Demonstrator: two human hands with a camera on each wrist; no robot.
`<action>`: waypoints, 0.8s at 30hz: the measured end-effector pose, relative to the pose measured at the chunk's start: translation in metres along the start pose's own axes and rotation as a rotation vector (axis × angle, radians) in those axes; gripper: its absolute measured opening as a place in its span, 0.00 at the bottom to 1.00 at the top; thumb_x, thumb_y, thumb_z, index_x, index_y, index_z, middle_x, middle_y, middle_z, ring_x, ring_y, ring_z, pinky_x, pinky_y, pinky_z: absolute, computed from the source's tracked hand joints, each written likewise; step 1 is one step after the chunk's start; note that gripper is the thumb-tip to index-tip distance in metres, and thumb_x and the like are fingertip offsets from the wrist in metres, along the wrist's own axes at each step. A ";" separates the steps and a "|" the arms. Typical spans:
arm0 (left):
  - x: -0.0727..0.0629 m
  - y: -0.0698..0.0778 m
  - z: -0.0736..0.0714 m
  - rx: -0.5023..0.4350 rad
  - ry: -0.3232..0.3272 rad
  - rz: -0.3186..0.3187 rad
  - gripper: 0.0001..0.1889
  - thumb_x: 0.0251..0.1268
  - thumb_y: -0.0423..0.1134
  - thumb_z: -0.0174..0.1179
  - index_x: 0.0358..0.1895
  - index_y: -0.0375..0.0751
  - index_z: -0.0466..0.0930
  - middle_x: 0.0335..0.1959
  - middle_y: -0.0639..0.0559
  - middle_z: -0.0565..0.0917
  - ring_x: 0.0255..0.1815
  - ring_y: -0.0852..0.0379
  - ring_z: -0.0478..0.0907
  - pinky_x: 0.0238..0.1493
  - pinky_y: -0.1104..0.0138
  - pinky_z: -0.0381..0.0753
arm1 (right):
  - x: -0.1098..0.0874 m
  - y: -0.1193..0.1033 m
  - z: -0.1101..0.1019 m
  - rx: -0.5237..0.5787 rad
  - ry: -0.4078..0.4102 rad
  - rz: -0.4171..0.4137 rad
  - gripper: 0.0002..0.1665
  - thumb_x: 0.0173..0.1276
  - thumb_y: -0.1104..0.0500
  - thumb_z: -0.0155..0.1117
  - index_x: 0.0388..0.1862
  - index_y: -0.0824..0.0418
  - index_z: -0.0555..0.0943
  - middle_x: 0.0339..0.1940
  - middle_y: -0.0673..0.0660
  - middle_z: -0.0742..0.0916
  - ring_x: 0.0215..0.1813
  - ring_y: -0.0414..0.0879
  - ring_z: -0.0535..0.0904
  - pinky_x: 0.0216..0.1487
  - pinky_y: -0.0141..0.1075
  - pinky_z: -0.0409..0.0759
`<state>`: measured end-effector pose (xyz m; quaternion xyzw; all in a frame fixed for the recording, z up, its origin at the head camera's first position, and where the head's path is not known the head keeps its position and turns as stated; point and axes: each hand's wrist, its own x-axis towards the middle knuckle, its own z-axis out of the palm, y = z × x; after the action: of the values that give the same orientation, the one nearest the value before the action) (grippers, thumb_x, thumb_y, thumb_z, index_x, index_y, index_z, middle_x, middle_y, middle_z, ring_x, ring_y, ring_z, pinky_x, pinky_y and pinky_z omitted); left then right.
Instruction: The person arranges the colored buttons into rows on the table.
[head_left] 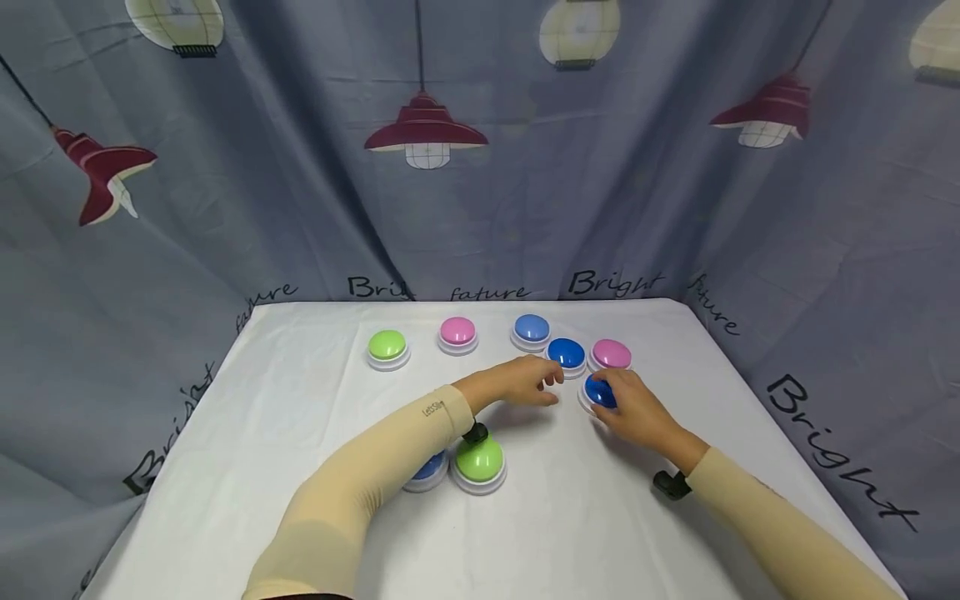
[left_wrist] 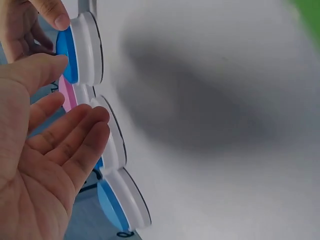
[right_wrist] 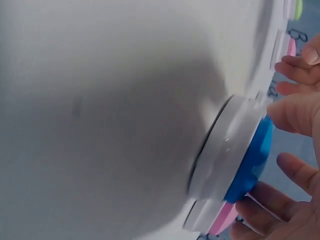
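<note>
My right hand (head_left: 636,410) is over a dark blue push button (head_left: 600,392) with a round white base. In the right wrist view, the thumb (right_wrist: 290,114) meets one edge of the blue dome (right_wrist: 252,160) and fingertips lie at the opposite edge, so the hand holds it across the top. The base is down on the tablecloth. My left hand (head_left: 517,382) hovers to the left with loosely bent fingers and holds nothing. Its nearest thing is another dark blue button (head_left: 566,354), just behind its fingertips. A pink button (head_left: 611,354) stands right behind the held one.
A light blue button (head_left: 531,329), a pink button (head_left: 457,333) and a green button (head_left: 387,347) stand along the back of the white table (head_left: 300,375). Under my left forearm are a larger green button (head_left: 480,461) and a partly hidden blue button (head_left: 429,469). A grey curtain (head_left: 495,217) hangs behind.
</note>
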<state>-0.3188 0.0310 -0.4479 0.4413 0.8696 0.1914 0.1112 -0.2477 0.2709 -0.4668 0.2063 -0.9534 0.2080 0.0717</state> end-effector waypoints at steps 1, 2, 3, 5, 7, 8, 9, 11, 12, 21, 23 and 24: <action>0.005 0.002 0.001 -0.003 -0.006 -0.009 0.21 0.67 0.43 0.65 0.58 0.39 0.76 0.51 0.46 0.82 0.44 0.58 0.80 0.48 0.73 0.77 | -0.001 0.004 0.000 -0.004 -0.003 0.005 0.29 0.63 0.58 0.72 0.60 0.66 0.72 0.59 0.68 0.75 0.62 0.64 0.69 0.61 0.63 0.71; 0.010 0.003 0.003 -0.007 -0.012 -0.016 0.21 0.67 0.43 0.65 0.59 0.40 0.75 0.52 0.45 0.82 0.44 0.59 0.80 0.48 0.73 0.77 | -0.002 0.008 0.000 -0.008 -0.008 0.013 0.29 0.63 0.58 0.72 0.59 0.66 0.72 0.59 0.68 0.75 0.62 0.65 0.69 0.61 0.63 0.71; 0.015 0.005 0.004 -0.010 -0.017 -0.022 0.22 0.67 0.43 0.65 0.60 0.40 0.75 0.53 0.45 0.81 0.44 0.59 0.80 0.49 0.73 0.77 | -0.002 0.012 0.000 -0.009 -0.015 0.019 0.29 0.63 0.58 0.73 0.58 0.66 0.72 0.59 0.69 0.75 0.61 0.66 0.69 0.60 0.63 0.71; 0.024 0.008 0.006 -0.011 -0.031 -0.046 0.24 0.66 0.43 0.65 0.63 0.42 0.73 0.55 0.46 0.81 0.46 0.60 0.79 0.49 0.73 0.76 | -0.003 0.019 0.000 -0.002 -0.030 0.039 0.31 0.62 0.58 0.73 0.59 0.66 0.70 0.59 0.70 0.74 0.61 0.67 0.69 0.60 0.63 0.72; 0.032 0.011 0.009 -0.007 -0.041 -0.067 0.25 0.65 0.43 0.66 0.64 0.44 0.72 0.55 0.48 0.81 0.49 0.61 0.78 0.50 0.73 0.76 | -0.002 0.024 0.000 0.014 -0.054 0.057 0.33 0.62 0.57 0.73 0.61 0.65 0.68 0.59 0.72 0.73 0.61 0.69 0.69 0.59 0.64 0.71; 0.036 0.012 0.011 -0.004 -0.044 -0.068 0.26 0.65 0.43 0.67 0.64 0.44 0.72 0.55 0.49 0.81 0.51 0.61 0.77 0.51 0.73 0.76 | -0.002 0.026 0.001 0.024 -0.067 0.063 0.35 0.62 0.57 0.73 0.62 0.65 0.67 0.59 0.73 0.73 0.61 0.69 0.70 0.59 0.65 0.71; 0.039 0.013 0.013 0.000 -0.046 -0.071 0.27 0.64 0.42 0.67 0.64 0.45 0.72 0.55 0.50 0.81 0.52 0.61 0.77 0.52 0.74 0.75 | -0.002 0.027 0.002 0.035 -0.077 0.066 0.36 0.62 0.57 0.73 0.63 0.66 0.66 0.59 0.74 0.73 0.61 0.70 0.70 0.59 0.65 0.71; 0.045 0.018 0.017 0.013 -0.054 -0.067 0.28 0.63 0.42 0.68 0.65 0.45 0.71 0.55 0.51 0.81 0.53 0.60 0.76 0.54 0.73 0.74 | -0.004 0.029 0.002 0.054 -0.087 0.067 0.38 0.61 0.57 0.74 0.64 0.66 0.64 0.59 0.74 0.73 0.62 0.71 0.70 0.60 0.65 0.70; 0.048 0.020 0.019 0.021 -0.056 -0.066 0.29 0.62 0.43 0.69 0.66 0.44 0.70 0.56 0.51 0.80 0.54 0.60 0.76 0.56 0.73 0.74 | -0.004 0.030 0.003 0.063 -0.090 0.064 0.39 0.61 0.57 0.74 0.64 0.67 0.63 0.59 0.74 0.74 0.62 0.71 0.70 0.60 0.65 0.70; 0.059 0.030 0.028 0.104 -0.005 -0.122 0.31 0.63 0.48 0.68 0.68 0.50 0.68 0.65 0.56 0.75 0.67 0.61 0.69 0.68 0.69 0.65 | -0.005 0.034 0.008 0.094 -0.057 0.047 0.38 0.60 0.58 0.75 0.63 0.67 0.64 0.61 0.73 0.74 0.64 0.70 0.70 0.62 0.63 0.69; 0.061 0.029 0.028 0.116 0.011 -0.104 0.31 0.63 0.48 0.68 0.67 0.50 0.68 0.65 0.56 0.75 0.66 0.61 0.69 0.68 0.70 0.65 | -0.003 0.034 0.007 0.089 -0.052 0.040 0.39 0.60 0.58 0.75 0.63 0.67 0.63 0.61 0.73 0.74 0.64 0.70 0.70 0.62 0.63 0.69; 0.061 0.029 0.028 0.120 0.017 -0.096 0.31 0.63 0.48 0.69 0.67 0.50 0.69 0.65 0.56 0.75 0.66 0.61 0.70 0.68 0.70 0.65 | -0.003 0.034 0.006 0.089 -0.049 0.032 0.39 0.60 0.58 0.76 0.63 0.67 0.63 0.62 0.73 0.74 0.64 0.69 0.70 0.63 0.62 0.69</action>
<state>-0.3233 0.1025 -0.4619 0.4032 0.9007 0.1371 0.0862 -0.2597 0.2975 -0.4851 0.1992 -0.9478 0.2463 0.0359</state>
